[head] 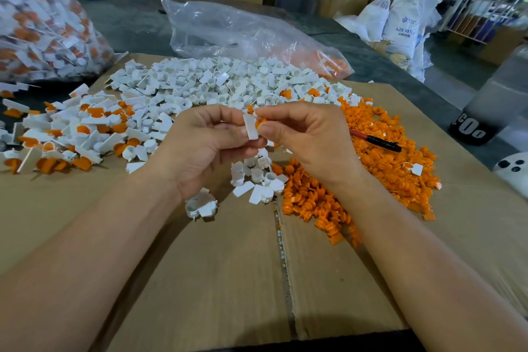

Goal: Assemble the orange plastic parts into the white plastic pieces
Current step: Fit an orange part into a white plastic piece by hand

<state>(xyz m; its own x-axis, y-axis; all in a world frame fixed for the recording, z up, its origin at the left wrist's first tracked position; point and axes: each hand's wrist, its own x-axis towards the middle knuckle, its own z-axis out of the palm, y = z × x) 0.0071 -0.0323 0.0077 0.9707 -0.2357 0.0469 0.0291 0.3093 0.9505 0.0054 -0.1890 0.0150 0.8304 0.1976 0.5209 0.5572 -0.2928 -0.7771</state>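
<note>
now | step: pressing one orange part into a white piece, held above the cardboard-covered tabletop | left hand pinches the white piece by its flat tab | right hand pinches the orange part against it | tip: probably square it to the socket, push straight, feel it seat, then drop on assembled heap

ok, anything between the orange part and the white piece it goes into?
Nothing visible. The right hand pinches the orange part directly against the white piece, which the left hand pinches; fingers hide the joint itself.
</note>
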